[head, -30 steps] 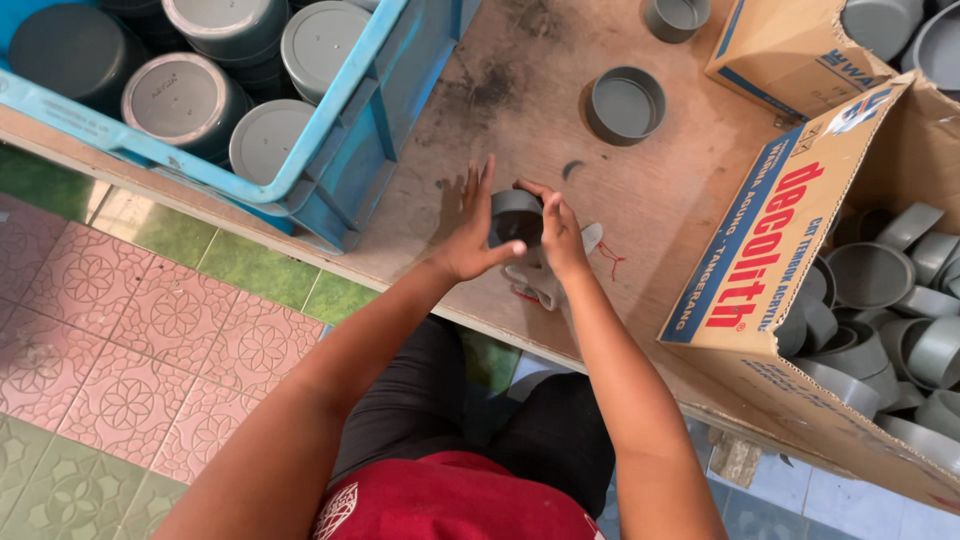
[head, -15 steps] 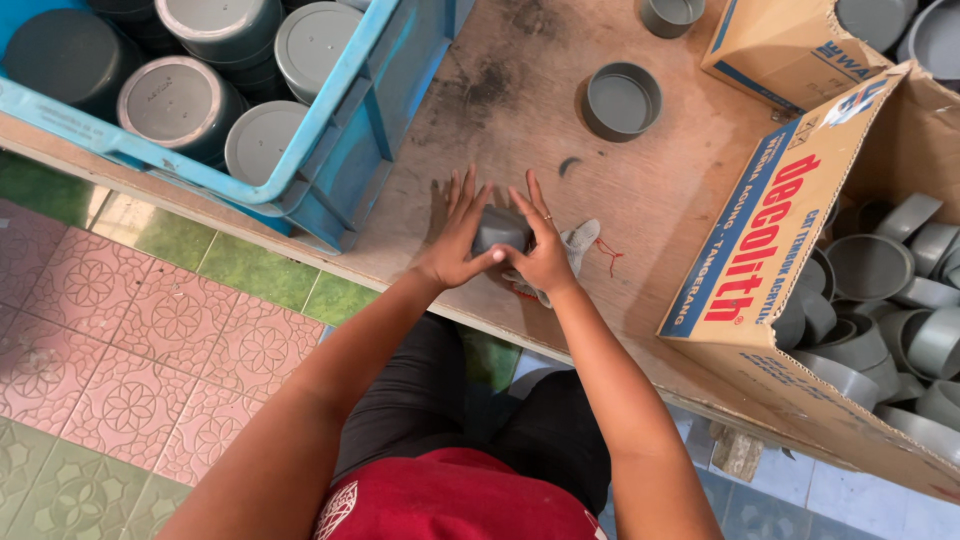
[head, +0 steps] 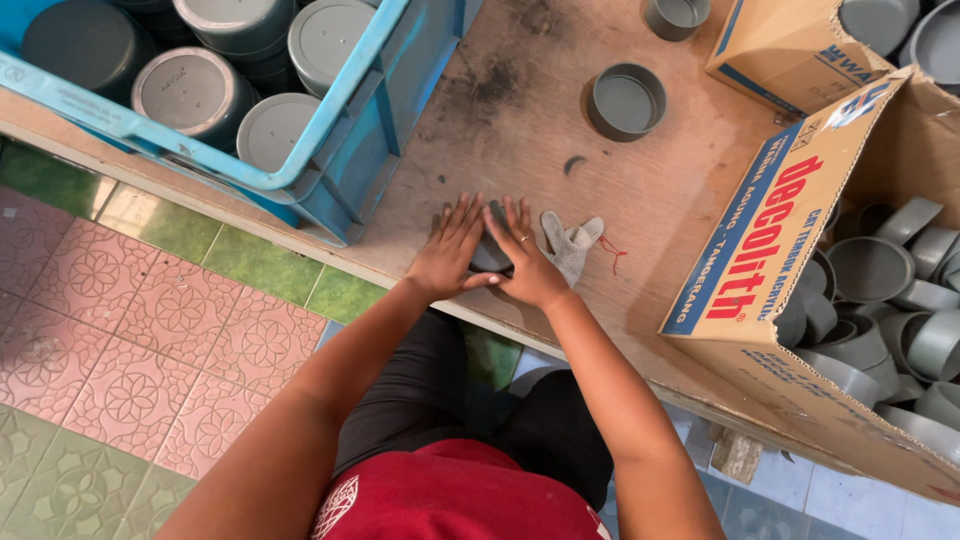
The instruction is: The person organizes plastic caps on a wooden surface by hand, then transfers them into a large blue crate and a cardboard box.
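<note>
I observe both hands flat on the wooden table (head: 640, 200), left hand (head: 450, 252) and right hand (head: 527, 262) with fingers spread, pressing down on a grey cap (head: 488, 256) (mostly hidden) between them, cloth glove (head: 570, 243) just beside.

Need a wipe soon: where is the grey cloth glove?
The crumpled grey cloth glove lies on the wooden bench, touching the right hand.
</note>
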